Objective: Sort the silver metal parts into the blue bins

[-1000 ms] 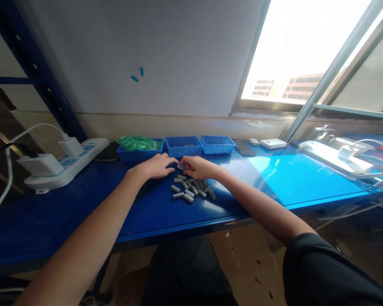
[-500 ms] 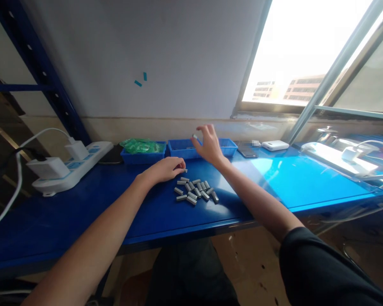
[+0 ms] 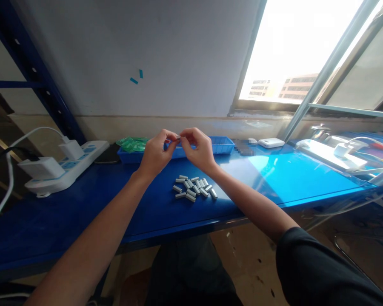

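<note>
My left hand and my right hand meet fingertip to fingertip, raised above the desk before the blue trays. Pinched between them is a small silver metal standoff, mostly covered by the fingers. The left fingers close on it from one side. On the other side the right thumb and forefinger are pressed together at its end; any small part they hold is hidden. Below the hands lies a loose pile of several similar metal standoffs on the blue desk.
Behind my hands stand a blue tray and another with green plastic bags. A white power strip with plugged-in adapters is on the left. A white power bank and a second power strip lie to the right.
The left hand has lifted from the desk beside the pile with the standoff. My right hand has come left and down from above the tray to meet it. The view has shifted slightly.
</note>
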